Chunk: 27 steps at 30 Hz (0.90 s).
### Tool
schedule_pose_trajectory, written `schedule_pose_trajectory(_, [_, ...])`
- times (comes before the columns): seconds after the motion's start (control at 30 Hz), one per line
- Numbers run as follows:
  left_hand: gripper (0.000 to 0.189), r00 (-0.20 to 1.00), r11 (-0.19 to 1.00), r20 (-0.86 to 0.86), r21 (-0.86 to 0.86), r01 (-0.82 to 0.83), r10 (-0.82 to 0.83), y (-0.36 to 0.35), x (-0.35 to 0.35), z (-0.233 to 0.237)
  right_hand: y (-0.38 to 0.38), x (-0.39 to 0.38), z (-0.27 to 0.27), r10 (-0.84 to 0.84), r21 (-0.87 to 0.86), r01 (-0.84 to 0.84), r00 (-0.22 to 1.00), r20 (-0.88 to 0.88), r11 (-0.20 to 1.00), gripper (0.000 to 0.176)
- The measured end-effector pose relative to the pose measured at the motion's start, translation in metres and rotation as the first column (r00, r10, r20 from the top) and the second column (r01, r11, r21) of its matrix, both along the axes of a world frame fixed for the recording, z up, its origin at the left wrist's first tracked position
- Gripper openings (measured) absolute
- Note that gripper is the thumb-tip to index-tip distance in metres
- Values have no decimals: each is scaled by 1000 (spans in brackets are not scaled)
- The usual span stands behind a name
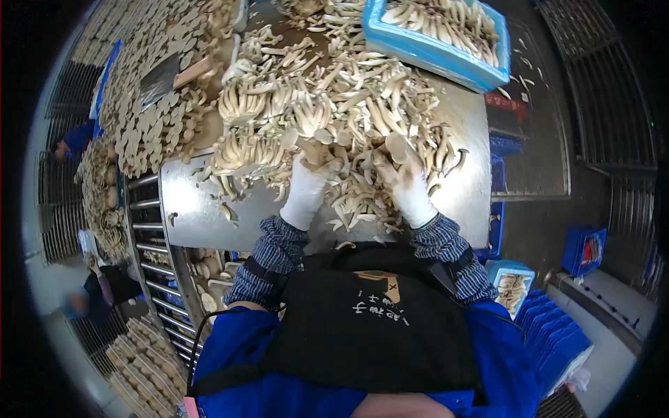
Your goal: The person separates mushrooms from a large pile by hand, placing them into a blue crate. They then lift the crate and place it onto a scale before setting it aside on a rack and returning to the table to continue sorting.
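Both my hands, in white gloves with soiled fingers, are at the near edge of a big heap of pale mushrooms (362, 97) on a metal table (463, 153). My left hand (313, 167) is curled around some mushrooms with round caps, at the left of the middle. To its right, my right hand (404, 174) has its fingers around a mushroom with a broad round cap (397, 148). Loose stems lie between the hands and just below them.
A blue foam box (435, 59) of mushrooms stands at the upper right. A cleaver (164, 80) lies on packed mushrooms at the left. Metal rollers (155, 247) run along the table's left side. Co-workers (104, 289) are at the far left. Stacked blue crates (554, 334) stand lower right.
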State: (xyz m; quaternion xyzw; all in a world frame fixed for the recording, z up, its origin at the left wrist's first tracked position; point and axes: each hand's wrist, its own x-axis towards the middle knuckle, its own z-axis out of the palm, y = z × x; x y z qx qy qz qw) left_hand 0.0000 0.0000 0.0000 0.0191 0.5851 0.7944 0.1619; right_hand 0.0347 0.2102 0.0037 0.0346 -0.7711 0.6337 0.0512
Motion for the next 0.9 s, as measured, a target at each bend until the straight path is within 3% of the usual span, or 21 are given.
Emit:
schedule_pose_trajectory(0.03, [34,1000,1000,10,-27,-16,16,8,4,5,5,-3,-2,80,122,-90,993,85,988,49])
schedule_pose_trajectory(0.07, [36,999,998,19,-53,-31,32,15,7,7,7,-6,-3,-20,-100,40,980,198,994,54])
schedule_pose_trajectory(0.1, [36,999,998,-5,-27,-50,50,2,-13,1,-5,-30,-20,-18,-43,28,977,213,999,61])
schedule_pose_trajectory(0.17, [38,983,989,138,65,-130,121,2,-15,-7,-9,-42,-32,-7,183,-6,997,72,983,69])
schedule_pose_trajectory(0.2, [38,984,987,117,69,-145,137,2,-16,-12,-15,-46,-17,11,187,-23,998,69,982,69])
schedule_pose_trajectory(0.27, [39,987,986,135,134,-100,82,0,-17,-13,-25,-47,24,41,-180,-17,990,135,984,74])
schedule_pose_trajectory(0.3, [40,989,981,145,191,-37,10,-1,-17,-13,-27,-43,18,152,-154,-145,988,36,977,73])
schedule_pose_trajectory(0.33, [47,996,988,57,143,61,-70,1,-20,-10,-29,-44,-19,212,-164,-187,966,151,969,64])
schedule_pose_trajectory(0.37, [47,997,988,57,145,48,-57,1,-18,-12,-32,-44,-50,266,-178,-224,927,264,958,56])
schedule_pose_trajectory(0.4, [46,995,993,83,108,39,-48,1,-14,-13,-35,-45,-46,275,-176,-235,924,265,956,56])
schedule_pose_trajectory(0.47, [46,997,993,61,102,-55,49,11,-11,0,-40,-52,-24,240,-455,-98,933,267,885,34])
schedule_pose_trajectory(0.5, [46,997,992,61,105,-63,57,8,-11,-5,-40,-55,-21,246,-452,-105,932,267,886,34])
schedule_pose_trajectory(0.57, [41,987,996,130,-4,-92,92,-3,-8,-19,-39,-58,-14,88,-144,-73,991,97,987,20])
schedule_pose_trajectory(0.6, [55,989,997,146,-68,29,-18,-6,-11,7,-42,-52,4,28,-289,60,957,290,955,21])
schedule_pose_trajectory(0.7, [50,998,976,50,-215,37,-26,-13,-9,14,-32,-56,-6,-40,-359,112,979,202,926,25])
schedule_pose_trajectory(0.73, [50,999,977,48,-213,31,-21,-14,-10,13,-29,-58,-7,-118,-285,209,945,305,935,34])
schedule_pose_trajectory(0.77, [50,999,976,48,-218,32,-22,-16,-11,11,-15,-61,-44,-224,-41,234,958,177,971,45])
schedule_pose_trajectory(0.83, [49,999,975,45,-219,30,-21,-18,-12,3,-17,-66,-22,-175,-14,179,975,140,984,56])
schedule_pose_trajectory(0.9, [51,986,995,144,-43,92,-85,-21,-12,-8,-27,-63,-8,-184,-57,186,982,45,981,58])
